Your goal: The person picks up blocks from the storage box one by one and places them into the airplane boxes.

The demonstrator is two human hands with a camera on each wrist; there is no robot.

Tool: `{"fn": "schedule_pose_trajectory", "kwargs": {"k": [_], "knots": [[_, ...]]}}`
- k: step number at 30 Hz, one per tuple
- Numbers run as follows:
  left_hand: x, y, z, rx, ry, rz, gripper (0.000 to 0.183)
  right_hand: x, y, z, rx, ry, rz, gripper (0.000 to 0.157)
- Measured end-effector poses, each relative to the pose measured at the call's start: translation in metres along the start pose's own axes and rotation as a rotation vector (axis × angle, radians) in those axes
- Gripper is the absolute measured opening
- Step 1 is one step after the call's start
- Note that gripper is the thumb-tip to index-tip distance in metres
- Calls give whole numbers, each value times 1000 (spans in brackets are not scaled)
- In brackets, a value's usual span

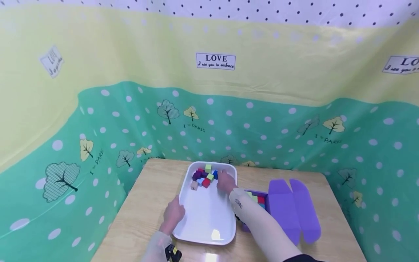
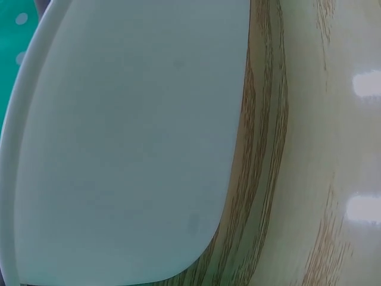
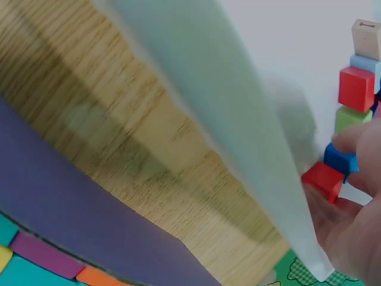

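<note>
A white tray (image 1: 206, 222) sits on the wooden table, with several small coloured cubes grouped at its far end. My left hand (image 1: 173, 214) grips the tray's left rim; the left wrist view shows only the tray (image 2: 125, 143) and table, no hand. Inside the tray's far right corner, my right hand (image 1: 226, 182) pinches a blue cube (image 3: 340, 159) between thumb and finger. A red cube (image 3: 322, 180) lies right against its other fingers. Near them are a green cube (image 3: 352, 118), another red cube (image 3: 356, 88) and a plain wooden cube (image 1: 194, 185).
Right of the tray stands a purple box with its lid (image 1: 284, 207) folded open to the right. Coloured blocks (image 1: 260, 199) fill it, partly hidden by my right forearm. A green and yellow curtain (image 1: 209, 120) hangs behind and beside the table (image 1: 147, 203).
</note>
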State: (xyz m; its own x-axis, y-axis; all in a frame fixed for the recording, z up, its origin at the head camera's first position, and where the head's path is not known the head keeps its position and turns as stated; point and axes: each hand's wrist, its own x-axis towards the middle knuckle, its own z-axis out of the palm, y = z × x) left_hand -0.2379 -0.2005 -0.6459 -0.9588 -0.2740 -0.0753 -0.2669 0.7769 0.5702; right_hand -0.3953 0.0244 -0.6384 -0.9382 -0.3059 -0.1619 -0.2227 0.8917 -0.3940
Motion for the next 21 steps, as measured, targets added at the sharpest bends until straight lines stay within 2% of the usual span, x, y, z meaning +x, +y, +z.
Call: {"fn": "schedule_pose_trajectory", "kwargs": {"k": [2, 6, 11, 15, 21], "knots": [[-2, 1, 0, 2, 8, 3, 46, 1, 1, 2, -5, 32, 0, 46], [-2, 2, 1, 0, 16, 5, 45, 2, 3, 6, 12, 95, 2, 42], [-6, 1, 3, 8, 12, 12, 45, -6, 5, 5, 52, 109, 19, 42], [-6, 0, 2, 14, 23, 18, 45, -14, -2, -11, 88, 107, 23, 38], [0, -1, 2, 12, 17, 19, 45, -25, -6, -46, 85, 119, -9, 19]]}}
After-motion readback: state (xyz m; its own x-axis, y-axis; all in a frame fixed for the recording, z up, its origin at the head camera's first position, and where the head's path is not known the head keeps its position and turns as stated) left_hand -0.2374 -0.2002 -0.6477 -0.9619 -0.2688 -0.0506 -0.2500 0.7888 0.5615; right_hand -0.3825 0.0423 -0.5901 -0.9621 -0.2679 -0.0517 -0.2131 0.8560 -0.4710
